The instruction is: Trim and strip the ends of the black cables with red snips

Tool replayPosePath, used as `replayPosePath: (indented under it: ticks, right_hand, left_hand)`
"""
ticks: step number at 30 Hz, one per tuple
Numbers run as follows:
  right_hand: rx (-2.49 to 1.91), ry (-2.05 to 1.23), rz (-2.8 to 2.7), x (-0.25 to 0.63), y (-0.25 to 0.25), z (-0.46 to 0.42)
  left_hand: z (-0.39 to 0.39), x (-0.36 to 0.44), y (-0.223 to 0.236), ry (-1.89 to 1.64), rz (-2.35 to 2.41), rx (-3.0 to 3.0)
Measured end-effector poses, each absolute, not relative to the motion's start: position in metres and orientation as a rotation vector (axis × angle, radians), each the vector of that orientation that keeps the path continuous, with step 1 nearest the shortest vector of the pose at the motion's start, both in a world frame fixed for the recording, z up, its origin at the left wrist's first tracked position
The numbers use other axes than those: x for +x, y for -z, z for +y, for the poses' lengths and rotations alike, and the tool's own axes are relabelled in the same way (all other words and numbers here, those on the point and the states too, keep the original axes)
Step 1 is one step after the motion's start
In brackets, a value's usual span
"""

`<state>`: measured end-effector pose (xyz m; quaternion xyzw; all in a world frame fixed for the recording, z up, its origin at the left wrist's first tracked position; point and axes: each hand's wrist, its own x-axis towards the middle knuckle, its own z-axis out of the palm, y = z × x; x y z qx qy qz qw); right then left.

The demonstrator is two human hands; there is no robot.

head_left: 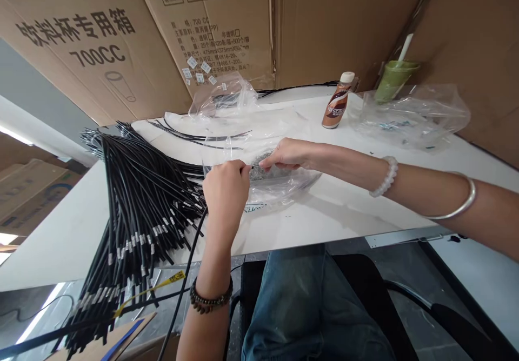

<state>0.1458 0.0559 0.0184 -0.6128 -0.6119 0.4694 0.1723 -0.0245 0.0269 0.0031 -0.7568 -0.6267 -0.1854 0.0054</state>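
My left hand [227,188] is closed on a black cable [196,245], which hangs down past the wrist and over the table edge. Its tip pokes out between thumb and forefinger toward my right hand [284,154]. The right fingers pinch a tiny piece at that tip, too small to make out. Beneath both hands lies a clear plastic bag [284,185] holding a heap of small grey metallic bits [259,173]. Left of my left hand, a big pile of black cables [138,188] with silvery ends spreads across the table and hangs off its front.
Cardboard boxes [227,37] wall the back of the white table [324,209]. A brown bottle [338,101], a green cup [395,80] with a straw and another clear bag [417,120] stand at back right. A few loose cables [190,134] lie behind my hands.
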Motion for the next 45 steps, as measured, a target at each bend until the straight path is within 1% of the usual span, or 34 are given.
replayPosePath:
  ticks: [6,13,20,26,31,36,38,39,42,45]
  right_hand:
    - [-1.666,-1.449,-1.806,0.143,-0.029,0.06]
    - [-1.713,-1.507,-1.833,0.142,-0.034,0.069]
    - [-1.799,-1.461,-1.811,0.144,-0.042,0.079]
    - [-1.893,-1.332,-1.834,0.148,-0.055,0.079]
    - [-1.897,-1.098,-1.904,0.154,-0.066,0.067]
    - [-1.772,-0.712,-1.99,0.158,-0.062,0.013]
    - [-1.663,-0.498,-1.998,0.162,-0.046,-0.017]
    - [-1.609,-0.467,-1.96,0.165,-0.035,-0.031]
    - [-1.524,-0.554,-1.827,0.176,0.005,-0.068]
    - [-1.45,-0.406,-1.801,0.184,0.04,-0.092]
  left_hand:
    - [0.037,-0.023,-0.008,0.445,-1.983,-2.417]
    - [0.037,-0.021,-0.013,0.361,-2.043,-2.419]
    - [0.042,-0.018,-0.019,0.384,-2.032,-2.451]
    - [0.045,-0.018,-0.017,0.458,-2.028,-2.467]
    - [0.032,-0.028,-0.025,0.666,-1.983,-2.411]
    - [-0.003,-0.049,-0.032,1.053,-1.93,-2.169]
    - [-0.018,-0.057,-0.029,1.222,-1.928,-2.041]
    - [-0.024,-0.06,-0.027,1.298,-1.928,-1.986]
    - [-0.04,-0.069,-0.019,1.469,-1.921,-1.864]
    - [-0.051,-0.074,-0.015,1.572,-1.873,-1.734]
